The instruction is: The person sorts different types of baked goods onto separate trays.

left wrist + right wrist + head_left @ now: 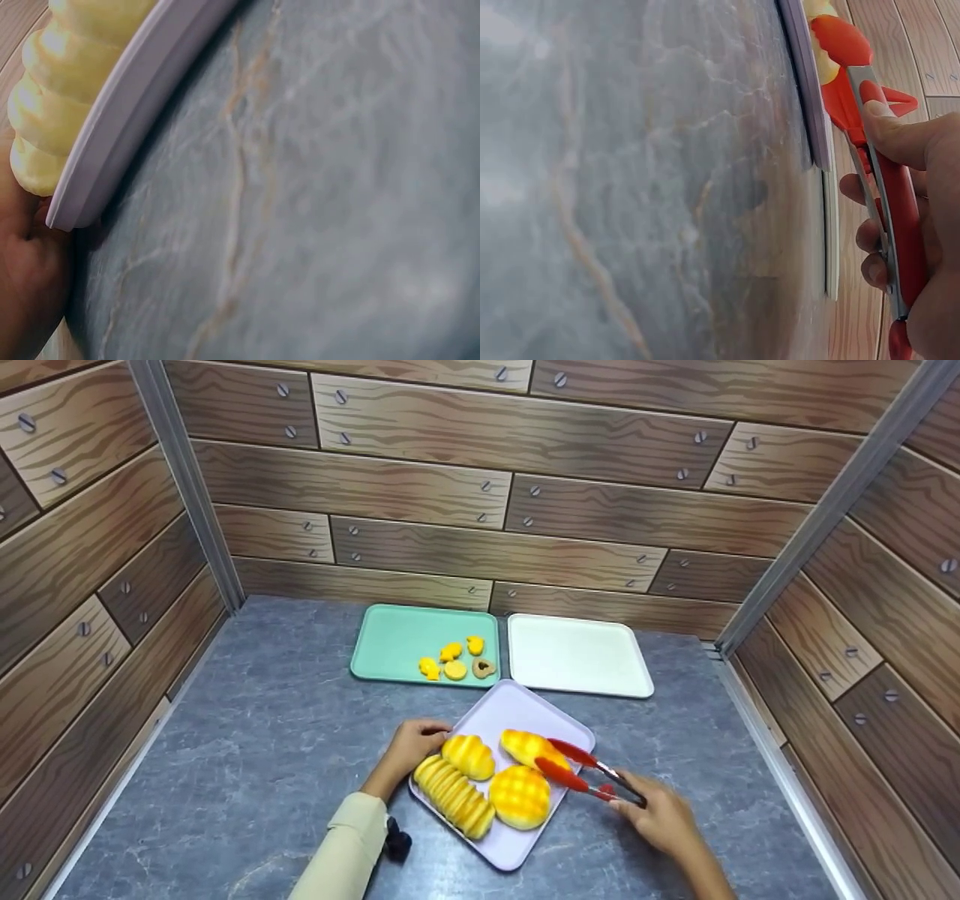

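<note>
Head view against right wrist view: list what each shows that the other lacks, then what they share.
Only the head view shows the left hand holding the lilac tray's edge, the green tray with small biscuits, the empty white tray and three further buns.

Only the right wrist view shows the thumb pressed on the tongs' handle.

Both show the right hand gripping red tongs, their tips about an oval bun, the lilac tray and the grey table.

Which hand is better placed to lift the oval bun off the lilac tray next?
Right. The right hand grips the red tongs, tips either side of the oval bun. The left hand only holds the lilac tray edge.
</note>
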Motion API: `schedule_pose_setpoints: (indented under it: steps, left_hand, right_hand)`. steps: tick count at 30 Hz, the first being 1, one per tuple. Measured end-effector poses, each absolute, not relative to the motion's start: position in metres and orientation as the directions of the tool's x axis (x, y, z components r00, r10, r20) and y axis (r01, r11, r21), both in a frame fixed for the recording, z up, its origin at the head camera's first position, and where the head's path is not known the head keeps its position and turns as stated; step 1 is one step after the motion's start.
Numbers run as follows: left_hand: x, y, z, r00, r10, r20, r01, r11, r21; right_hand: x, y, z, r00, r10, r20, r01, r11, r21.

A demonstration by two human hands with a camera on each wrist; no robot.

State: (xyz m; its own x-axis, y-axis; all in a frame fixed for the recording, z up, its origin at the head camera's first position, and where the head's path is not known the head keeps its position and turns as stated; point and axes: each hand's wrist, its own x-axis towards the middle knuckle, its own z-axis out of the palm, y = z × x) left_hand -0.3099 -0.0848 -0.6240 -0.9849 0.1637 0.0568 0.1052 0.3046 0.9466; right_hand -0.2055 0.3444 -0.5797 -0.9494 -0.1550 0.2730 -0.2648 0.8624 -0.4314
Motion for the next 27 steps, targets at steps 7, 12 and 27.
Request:
schedule_pose_setpoints:
  steps: [7, 12, 27]
  left_hand:
    - [-0.311, -0.085, -0.625, -0.987, 0.155, 0.051, 0.096, 0.303, 0.948]
    - [-0.312, -0.085, -0.626, -0.985, 0.156, 0.076, 0.121, 0.306, 0.944]
    - [-0.311, -0.084, -0.625, -0.982, 0.171, 0.077, 0.126, 0.298, 0.946]
  right_hand:
    - [-0.206, 0.344, -0.576, -0.959, -0.092, 0.267, -0.212, 0.860, -0.464]
    - [-0.208, 0.343, -0.574, -0.961, -0.060, 0.271, -0.183, 0.871, -0.457]
    - [-0.235, 0.351, -0.567, -0.942, 0.141, 0.306, -0.042, 0.851, -0.524]
